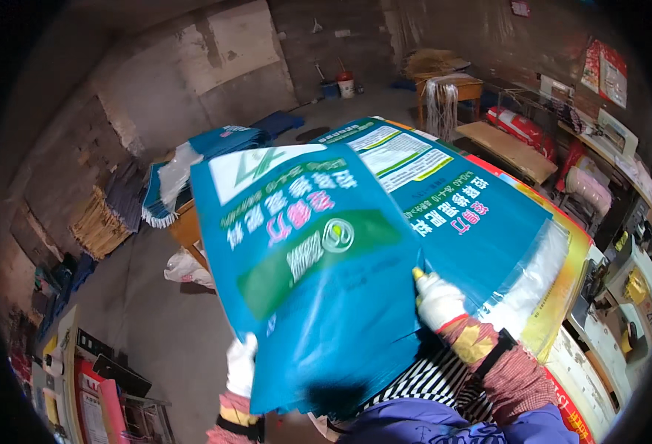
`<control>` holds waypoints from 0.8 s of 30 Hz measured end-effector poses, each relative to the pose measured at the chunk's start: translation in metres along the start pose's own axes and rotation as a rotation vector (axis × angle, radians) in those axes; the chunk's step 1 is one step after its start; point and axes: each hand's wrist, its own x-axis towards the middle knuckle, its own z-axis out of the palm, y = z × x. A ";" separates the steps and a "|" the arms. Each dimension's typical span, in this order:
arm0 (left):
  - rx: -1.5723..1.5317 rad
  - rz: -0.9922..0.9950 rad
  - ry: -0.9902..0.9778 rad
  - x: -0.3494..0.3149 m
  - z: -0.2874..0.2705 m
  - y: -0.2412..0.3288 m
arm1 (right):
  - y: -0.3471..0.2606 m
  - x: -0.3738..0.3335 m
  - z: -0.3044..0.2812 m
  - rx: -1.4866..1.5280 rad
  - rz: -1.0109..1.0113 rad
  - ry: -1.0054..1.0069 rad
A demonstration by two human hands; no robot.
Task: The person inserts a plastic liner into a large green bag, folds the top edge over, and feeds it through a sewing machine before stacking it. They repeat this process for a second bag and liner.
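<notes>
A large teal printed plastic sack (318, 296), flat and unfilled, is held up in front of me, tilted, with a green band and a white panel on it. My left hand (241, 366), in a white glove, is closed on its lower left edge. At the opposite edge, my right hand (440, 302) grips the sack; its white glove has a yellow fingertip. Beside and beneath this hand lies a stack of similar teal sacks (481, 255) on the table to the right. Part of the stack is hidden behind the held sack.
More folded teal sacks (226, 140) rest on a wooden stand at the left, near bundled sacks (104, 222) against the wall. Far back stand a wooden table (466, 90) with straw-like strands and a bucket (346, 87). Machine parts (636, 296) line the right side.
</notes>
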 end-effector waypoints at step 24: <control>0.450 -0.342 0.125 0.012 -0.032 -0.152 | 0.007 -0.028 0.092 0.194 0.162 -0.415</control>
